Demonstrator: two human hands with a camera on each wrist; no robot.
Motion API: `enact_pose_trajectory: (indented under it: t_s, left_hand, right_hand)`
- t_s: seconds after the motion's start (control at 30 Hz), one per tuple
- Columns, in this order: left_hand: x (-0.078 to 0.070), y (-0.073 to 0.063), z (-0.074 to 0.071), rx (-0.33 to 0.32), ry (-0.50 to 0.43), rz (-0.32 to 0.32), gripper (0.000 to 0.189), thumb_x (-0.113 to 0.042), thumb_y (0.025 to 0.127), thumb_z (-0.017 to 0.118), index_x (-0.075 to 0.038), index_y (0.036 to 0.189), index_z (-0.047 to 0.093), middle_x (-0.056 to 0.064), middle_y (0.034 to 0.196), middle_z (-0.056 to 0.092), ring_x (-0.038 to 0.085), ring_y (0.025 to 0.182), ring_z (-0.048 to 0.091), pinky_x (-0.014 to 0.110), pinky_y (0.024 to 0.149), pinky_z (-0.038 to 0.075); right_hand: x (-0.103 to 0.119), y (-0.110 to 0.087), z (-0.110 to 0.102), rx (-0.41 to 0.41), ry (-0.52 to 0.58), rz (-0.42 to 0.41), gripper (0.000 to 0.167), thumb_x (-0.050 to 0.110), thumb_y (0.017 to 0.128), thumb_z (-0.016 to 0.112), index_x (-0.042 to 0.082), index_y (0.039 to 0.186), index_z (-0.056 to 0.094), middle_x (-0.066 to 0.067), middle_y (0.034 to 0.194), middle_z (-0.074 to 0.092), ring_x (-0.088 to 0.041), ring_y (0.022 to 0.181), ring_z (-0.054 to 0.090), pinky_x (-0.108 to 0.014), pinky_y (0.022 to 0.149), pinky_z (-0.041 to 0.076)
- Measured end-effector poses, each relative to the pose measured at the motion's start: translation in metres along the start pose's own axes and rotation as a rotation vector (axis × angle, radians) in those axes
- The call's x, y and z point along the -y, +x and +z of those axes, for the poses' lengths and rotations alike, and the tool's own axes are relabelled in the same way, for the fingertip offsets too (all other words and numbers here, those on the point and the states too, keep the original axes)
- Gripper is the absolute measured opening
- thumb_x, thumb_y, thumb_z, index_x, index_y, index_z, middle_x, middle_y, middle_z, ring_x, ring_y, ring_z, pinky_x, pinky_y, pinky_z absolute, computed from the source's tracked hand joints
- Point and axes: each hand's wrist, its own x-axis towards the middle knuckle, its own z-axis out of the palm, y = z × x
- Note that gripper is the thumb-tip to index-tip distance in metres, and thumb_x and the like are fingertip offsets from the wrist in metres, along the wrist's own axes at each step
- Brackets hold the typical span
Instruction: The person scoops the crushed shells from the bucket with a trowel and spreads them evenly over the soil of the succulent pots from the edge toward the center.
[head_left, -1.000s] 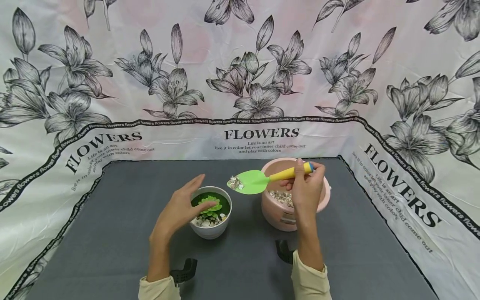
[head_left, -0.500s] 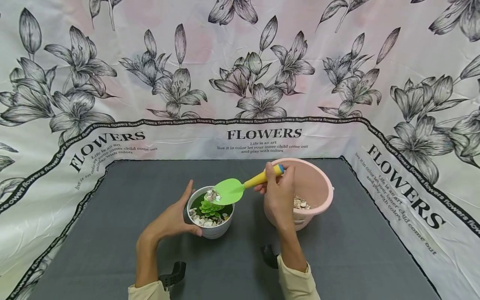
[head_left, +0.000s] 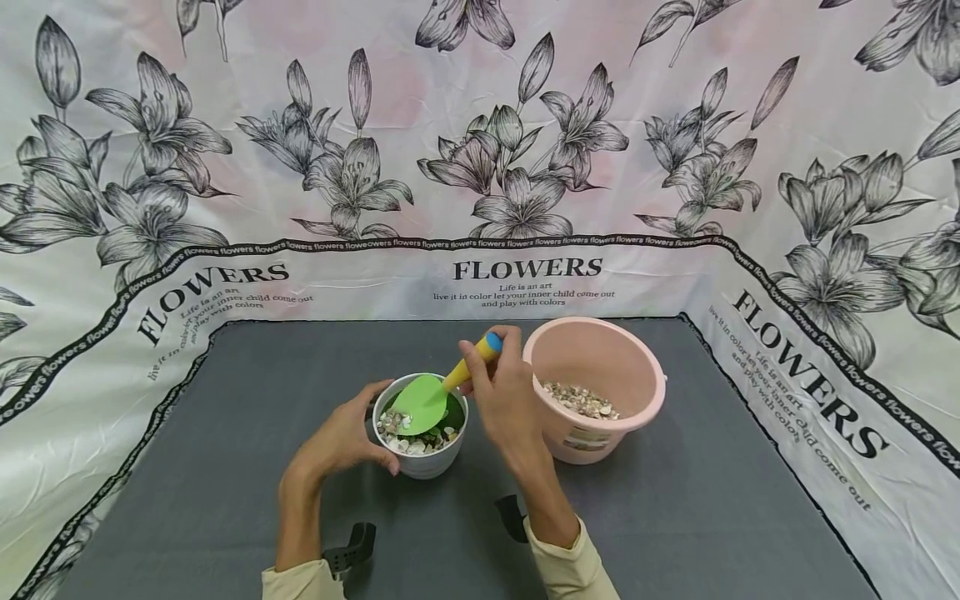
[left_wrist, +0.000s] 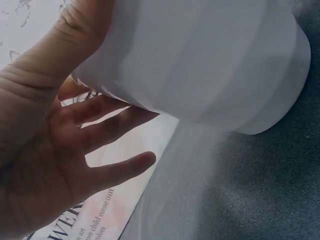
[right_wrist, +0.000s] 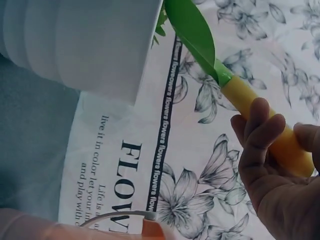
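Observation:
A small white flowerpot [head_left: 424, 465] stands on the grey table, with pale pebbles [head_left: 414, 446] inside. My left hand [head_left: 339, 442] holds the pot's left side, thumb in front and fingers reaching round the back; in the left wrist view the thumb lies along the ribbed wall and the lower fingers are spread. My right hand [head_left: 504, 392] grips the yellow handle of a green trowel [head_left: 422, 405]. The trowel's blade tilts down over the pot's opening, with some pebbles at its tip. It hides most of the succulent, whose green leaves [right_wrist: 160, 27] peek past the rim in the right wrist view.
Right of the flowerpot stands a larger pink bucket [head_left: 637, 367] with more pebbles [head_left: 581, 400] at its bottom. A white cloth [head_left: 525, 279] printed with flowers and lettering rises behind the table and along both sides.
My right hand has carried the trowel left from over the bucket to the flowerpot and tipped its blade down. My left hand has lowered from above the plant to the pot's side.

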Motion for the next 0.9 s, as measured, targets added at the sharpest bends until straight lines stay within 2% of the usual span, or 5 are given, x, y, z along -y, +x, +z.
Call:
enact_pose_trajectory:
  t_s: [0.17,0.4,0.6,0.73,0.9]
  left_hand:
    - [0.0027,-0.0016,-0.0015,-0.014,-0.040,-0.009,0.109,-0.036,0.057,0.103,0.000,0.144,0.047,0.019,0.133,0.066,0.032,0.120,0.066,0.046,0.098,0.056]
    - [0.0042,-0.0025,-0.0015,0.014,-0.043,0.011,0.119,-0.031,0.062,0.101,-0.005,0.160,0.039,0.017,0.127,0.067,0.021,0.105,0.067,0.040,0.091,0.057]
    - [0.0035,-0.0052,-0.0013,-0.056,-0.017,0.036,0.107,-0.032,0.055,0.105,-0.004,0.145,0.054,0.016,0.132,0.062,0.032,0.120,0.063,0.058,0.105,0.052]
    - [0.0028,-0.0064,-0.0003,-0.040,-0.074,0.022,0.106,-0.029,0.058,0.104,-0.002,0.144,0.047,0.020,0.146,0.059,0.041,0.141,0.055,0.061,0.116,0.045]
    - [-0.0036,-0.0047,0.0028,-0.039,-0.058,0.016,0.125,-0.029,0.055,0.106,-0.006,0.157,0.038,0.019,0.147,0.059,0.039,0.136,0.057,0.060,0.113,0.047]
  right_hand:
    - [0.0029,-0.0015,0.0062,0.017,-0.131,-0.140,0.036,0.035,0.107,0.060,0.008,0.127,0.047,-0.006,0.076,0.072,-0.009,0.060,0.068,-0.023,0.052,0.051]
    - [0.0042,-0.0031,0.0082,0.065,-0.133,-0.274,0.035,0.026,0.108,0.060,0.003,0.130,0.044,-0.014,0.087,0.072,-0.025,0.069,0.075,-0.021,0.063,0.059]
    - [0.0057,-0.0045,0.0095,0.087,-0.125,-0.336,0.035,0.019,0.107,0.061,0.001,0.130,0.044,-0.017,0.094,0.074,-0.024,0.073,0.077,-0.022,0.068,0.062]
    - [0.0062,-0.0043,0.0105,0.080,-0.131,-0.374,0.035,0.016,0.106,0.062,0.000,0.131,0.044,-0.017,0.094,0.074,-0.023,0.073,0.077,-0.023,0.067,0.062]
    - [0.0061,-0.0040,0.0060,0.035,-0.154,-0.393,0.036,0.017,0.105,0.064,0.001,0.131,0.045,-0.015,0.090,0.075,-0.022,0.071,0.077,-0.022,0.063,0.061]
